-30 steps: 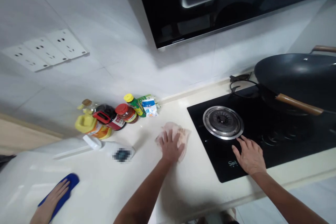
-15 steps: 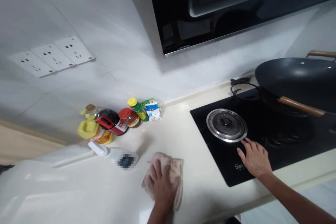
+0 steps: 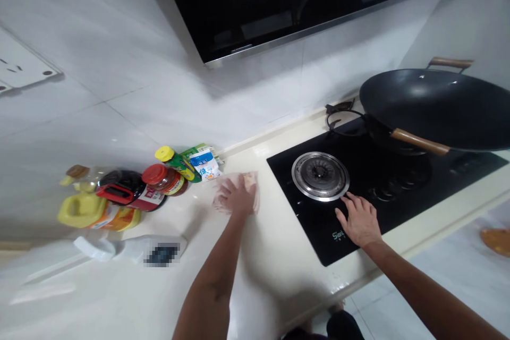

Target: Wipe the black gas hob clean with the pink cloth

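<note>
My left hand presses down on a pale pinkish cloth, fingers bent over it, on the white countertop. The cloth lies just in front of a blue-and-white packet, left of the black glass cooktop. My right hand rests on the cooktop with its fingers apart and nothing in it. Its fingertips are by the rim of the round metal burner.
A red-lidded jar, a green bottle with yellow cap, a dark bottle and a yellow jug stand leftward. A white spray bottle is nearer. A wok sits on the right; a range hood hangs above.
My left hand has pushed the cloth away from me, toward the packet and the wall. My right hand stays by the burner. The view has shifted to the right.
</note>
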The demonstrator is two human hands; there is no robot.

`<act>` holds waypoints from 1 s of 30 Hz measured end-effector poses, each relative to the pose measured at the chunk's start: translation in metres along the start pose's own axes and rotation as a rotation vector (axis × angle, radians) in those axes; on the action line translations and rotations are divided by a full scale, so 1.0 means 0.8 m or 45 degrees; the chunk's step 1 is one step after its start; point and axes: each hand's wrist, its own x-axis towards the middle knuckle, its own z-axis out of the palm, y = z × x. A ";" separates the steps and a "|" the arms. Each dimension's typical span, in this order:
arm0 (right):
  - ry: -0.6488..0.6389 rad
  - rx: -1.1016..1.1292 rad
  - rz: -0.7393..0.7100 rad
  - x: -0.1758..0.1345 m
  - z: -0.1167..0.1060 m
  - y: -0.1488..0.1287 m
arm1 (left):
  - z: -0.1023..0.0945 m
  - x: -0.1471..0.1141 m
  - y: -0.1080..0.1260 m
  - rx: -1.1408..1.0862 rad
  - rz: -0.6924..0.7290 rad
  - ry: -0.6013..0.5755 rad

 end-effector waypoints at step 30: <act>0.015 -0.007 -0.012 -0.006 0.006 0.017 | 0.052 -0.291 -0.133 -0.083 0.870 0.005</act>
